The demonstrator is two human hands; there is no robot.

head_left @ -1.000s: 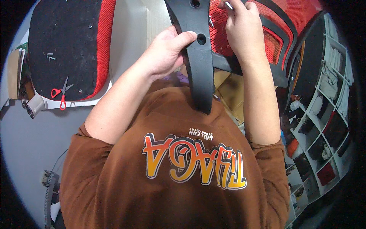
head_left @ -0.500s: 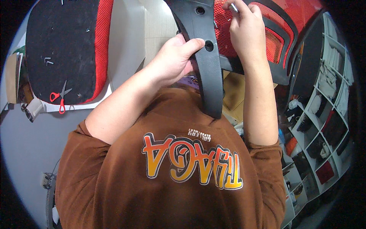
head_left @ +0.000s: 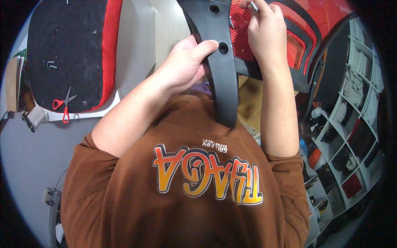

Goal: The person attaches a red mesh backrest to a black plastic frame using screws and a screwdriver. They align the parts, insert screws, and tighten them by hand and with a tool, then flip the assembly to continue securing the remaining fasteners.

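My left hand [head_left: 188,62] grips the edge of a black curved plastic armrest [head_left: 225,89], its thumb beside one of the two round bolt holes. The armrest stands nearly upright against my chest, overlapping a red mesh chair back [head_left: 300,49] with a black frame. Over the mesh, my right hand [head_left: 266,31] is closed around a short silver metal rod [head_left: 254,6]; its fingertips are partly cut off by the upper edge, and the rod's exact kind is unclear. A second thin metal piece [head_left: 231,22] shows at the armrest's inner edge.
On the left, a seat cushion [head_left: 66,41] lies with its black underside up, carrying L-shaped hex keys [head_left: 51,65] and red-handled scissors [head_left: 65,104]. White cubby shelves [head_left: 347,136] with clothes stand on the right. Cardboard [head_left: 250,97] lies below the chair back.
The armrest and my left hand have shifted slightly left. More of the metal piece beside the armrest shows. My right hand keeps the silver rod in nearly the same place.
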